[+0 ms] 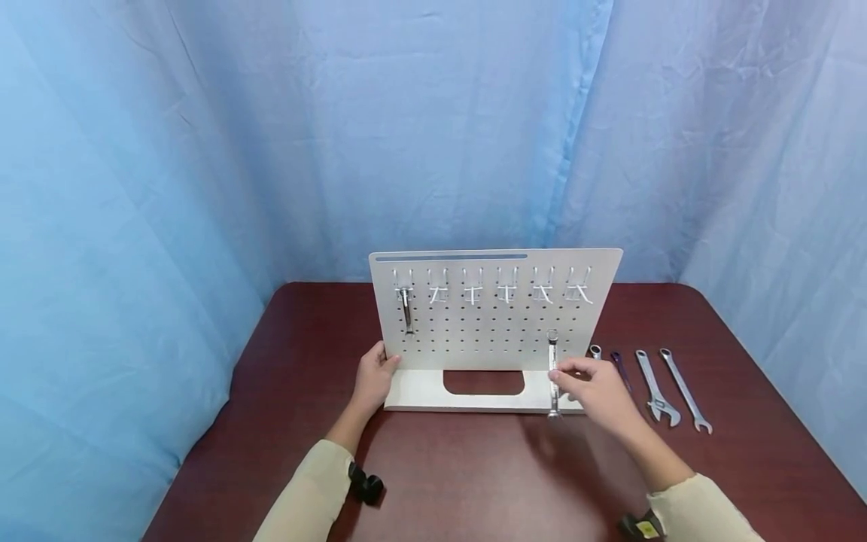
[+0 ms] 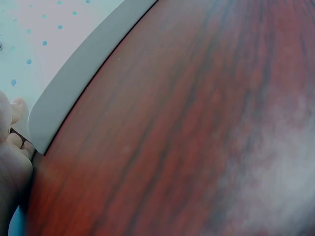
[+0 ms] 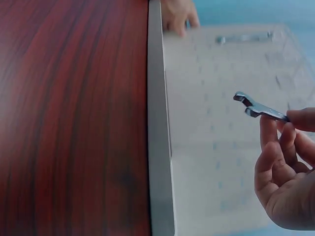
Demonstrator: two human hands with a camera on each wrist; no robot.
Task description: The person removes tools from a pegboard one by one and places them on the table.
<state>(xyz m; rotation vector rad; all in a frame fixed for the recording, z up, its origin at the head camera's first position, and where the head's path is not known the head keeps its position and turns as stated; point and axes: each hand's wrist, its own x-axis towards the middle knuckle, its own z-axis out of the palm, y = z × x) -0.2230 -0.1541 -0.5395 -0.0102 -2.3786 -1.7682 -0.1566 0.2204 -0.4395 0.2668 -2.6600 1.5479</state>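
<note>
A white pegboard [image 1: 474, 357] stands on the table, with a row of wire hooks [image 1: 506, 290] along its upper part. My left hand [image 1: 373, 380] grips its lower left edge, the thumb on the front face; the left wrist view shows only part of that hand [image 2: 12, 152]. Between thumb and fingers, my right hand [image 1: 596, 393] pinches a silver combination wrench [image 1: 552, 354] upright, in front of the board's lower right. In the right wrist view its open end [image 3: 251, 104] sticks out past the fingers. Another silver wrench [image 1: 407, 312] hangs from the leftmost hook.
Right of the board, an adjustable wrench [image 1: 649, 380], a silver combination wrench [image 1: 682, 384] and a dark purple wrench [image 1: 619, 369] lie on the dark red table [image 1: 460, 467]. Another wrench's ring end [image 1: 595, 351] shows beside the board. Blue curtains [image 1: 433, 150] surround the table.
</note>
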